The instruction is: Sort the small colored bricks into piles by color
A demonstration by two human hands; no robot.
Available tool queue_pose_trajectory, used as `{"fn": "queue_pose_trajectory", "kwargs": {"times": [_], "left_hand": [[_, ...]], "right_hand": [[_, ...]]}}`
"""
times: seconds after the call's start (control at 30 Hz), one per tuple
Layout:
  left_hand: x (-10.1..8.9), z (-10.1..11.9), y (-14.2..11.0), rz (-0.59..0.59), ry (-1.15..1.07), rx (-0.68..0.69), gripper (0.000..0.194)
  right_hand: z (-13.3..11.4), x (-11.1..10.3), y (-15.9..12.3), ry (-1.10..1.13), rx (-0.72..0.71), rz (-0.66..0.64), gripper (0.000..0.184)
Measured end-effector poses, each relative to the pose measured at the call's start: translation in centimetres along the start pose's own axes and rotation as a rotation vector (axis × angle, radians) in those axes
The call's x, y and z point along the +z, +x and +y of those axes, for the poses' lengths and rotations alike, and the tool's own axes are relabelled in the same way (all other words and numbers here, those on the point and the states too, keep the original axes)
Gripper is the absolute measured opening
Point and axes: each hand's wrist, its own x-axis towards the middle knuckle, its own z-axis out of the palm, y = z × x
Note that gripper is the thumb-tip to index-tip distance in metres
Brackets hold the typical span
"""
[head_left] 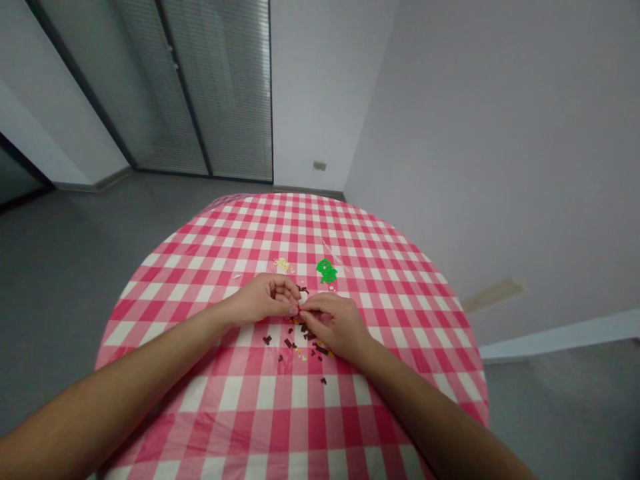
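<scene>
Over the middle of the table, my left hand (263, 298) and my right hand (337, 322) meet at the fingertips. Both are closed in a pinch around a small red piece (299, 310), mostly hidden by the fingers. Beneath and in front of them lie scattered dark brown pieces (289, 344), like tiny building bricks, with a few yellow bits (303, 357) among them. Just beyond my right hand is a pile of bright green pieces (327, 271). A smaller heap of pale yellow pieces (282, 265) sits past my left hand.
A round table carries a red-and-white checked cloth (210, 387). One brown piece (323, 381) lies apart, nearer to me. A grey-white wall (475, 147) rises on the right; a glass partition with blinds (235, 100) stands beyond the table.
</scene>
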Motion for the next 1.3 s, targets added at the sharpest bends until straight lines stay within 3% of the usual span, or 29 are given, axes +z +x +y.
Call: {"fn": "queue_pose_trajectory", "kwargs": {"times": [0.37, 0.47, 0.6, 0.7, 0.8, 0.93, 1.07, 1.3], "left_hand": [[0.9, -0.6, 0.1, 0.175, -0.021, -0.028, 0.033], [1.1, -0.6, 0.3, 0.159, -0.002, -0.012, 0.029], [0.4, -0.4, 0.4, 0.148, 0.097, 0.048, 0.020], [-0.7, -0.2, 0.3, 0.186, 0.239, 0.064, 0.016], [-1.6, 0.1, 0.0, 0.112, 0.427, 0.078, 0.016], [-1.9, 0.6, -0.6, -0.034, 0.692, 0.148, 0.017], [-1.3, 0.8, -0.7, -0.166, 0.852, 0.214, 0.021], [-0.1, -0.4, -0.2, -0.247, 0.962, 0.276, 0.025]], "right_hand": [[0.0, 0.7, -0.1, 0.174, 0.187, 0.068, 0.010], [0.5, 0.7, -0.1, 0.148, 0.281, 0.089, 0.005], [3.0, -1.9, 0.4, 0.002, 0.397, 0.132, 0.005], [5.3, -4.9, 0.7, -0.191, 0.528, 0.085, 0.006], [6.9, -6.9, 0.7, -0.352, 0.618, -0.040, 0.006], [7.5, -7.7, 0.5, -0.378, 0.607, -0.156, 0.009], [7.6, -8.0, 0.2, -0.316, 0.591, -0.192, 0.011], [7.1, -8.8, -0.1, -0.355, 0.500, -0.202, 0.017]]}}
